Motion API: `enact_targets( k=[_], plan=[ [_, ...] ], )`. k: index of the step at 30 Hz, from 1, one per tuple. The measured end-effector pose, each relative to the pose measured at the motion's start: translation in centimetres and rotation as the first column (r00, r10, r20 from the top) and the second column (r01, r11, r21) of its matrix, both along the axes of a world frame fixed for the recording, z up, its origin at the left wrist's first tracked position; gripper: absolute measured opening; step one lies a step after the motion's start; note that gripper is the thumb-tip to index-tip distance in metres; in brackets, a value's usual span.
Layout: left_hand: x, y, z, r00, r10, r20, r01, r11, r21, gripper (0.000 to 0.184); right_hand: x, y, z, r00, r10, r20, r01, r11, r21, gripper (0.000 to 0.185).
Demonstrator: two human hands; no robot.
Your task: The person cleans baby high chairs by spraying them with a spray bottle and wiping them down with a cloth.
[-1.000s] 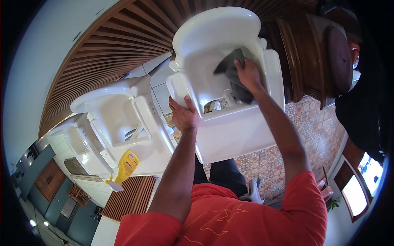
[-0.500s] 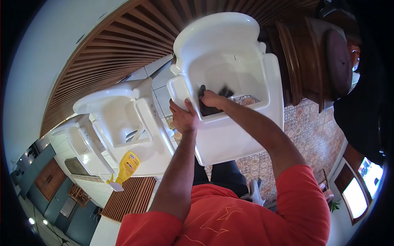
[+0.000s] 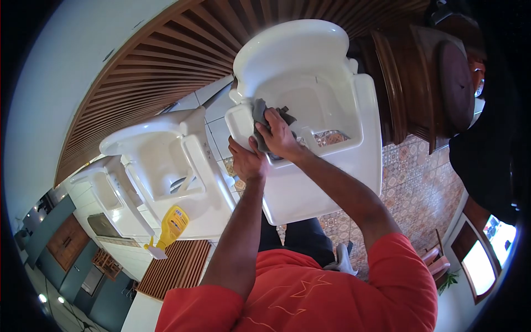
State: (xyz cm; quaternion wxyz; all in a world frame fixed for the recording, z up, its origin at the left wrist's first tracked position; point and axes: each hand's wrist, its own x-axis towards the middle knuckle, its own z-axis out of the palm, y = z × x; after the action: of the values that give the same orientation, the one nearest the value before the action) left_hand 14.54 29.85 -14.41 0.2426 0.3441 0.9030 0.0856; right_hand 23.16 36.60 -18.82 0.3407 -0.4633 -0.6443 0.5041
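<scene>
Cloth (image 3: 261,114) Meets Chair (image 3: 315,191) Beneath a Right Hand (image 3: 280,134)

A person in a red shirt (image 3: 337,290) reaches both arms forward over the white chair. The left arm runs nearly straight, its left hand (image 3: 249,161) clasping the near end of the armrest (image 3: 239,119), thumb set apart from the fingers, which curl over the outer side. The right elbow juts outward, and the forearm slants inward across the chair, bringing the right hand just beside the left. Its thumb and bent fingers pinch the grey cloth into a bunch, some fingertips hidden in the folds. The cloth sits along the inner side of that armrest, partly over the seat (image 3: 323,105). At left, a yellow spray bottle (image 3: 174,224) shows at the front of a second chair (image 3: 213,213); its label bears dark marks too small to read. Thin, pale outlines form a pointed design on the shirt's chest.
</scene>
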Motion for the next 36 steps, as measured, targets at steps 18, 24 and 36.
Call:
enact_targets(
  k=[18, 24, 36],
  plan=[
    [0.0, -0.4, -0.8, 0.997, 0.008, -0.073, -0.006, 0.999, 0.033, 0.066, -0.9, 3.9, 1.4, 0.998, -0.062, -0.007, 0.062, 0.998, -0.008, 0.018],
    [-0.1, -0.4, -0.7, 0.999, -0.004, -0.036, 0.005, 1.0, 0.031, 0.068, -2.6, 5.9, 2.1, 0.942, 0.16, 0.295, -0.289, 0.831, 0.475, 0.031],
    [-0.1, -0.2, -0.2, 0.999, 0.035, 0.027, -0.036, 0.999, 0.031, 0.064, -2.3, 4.5, -0.2, 0.986, -0.161, 0.031, 0.148, 0.955, 0.257, 0.016]
  ],
)
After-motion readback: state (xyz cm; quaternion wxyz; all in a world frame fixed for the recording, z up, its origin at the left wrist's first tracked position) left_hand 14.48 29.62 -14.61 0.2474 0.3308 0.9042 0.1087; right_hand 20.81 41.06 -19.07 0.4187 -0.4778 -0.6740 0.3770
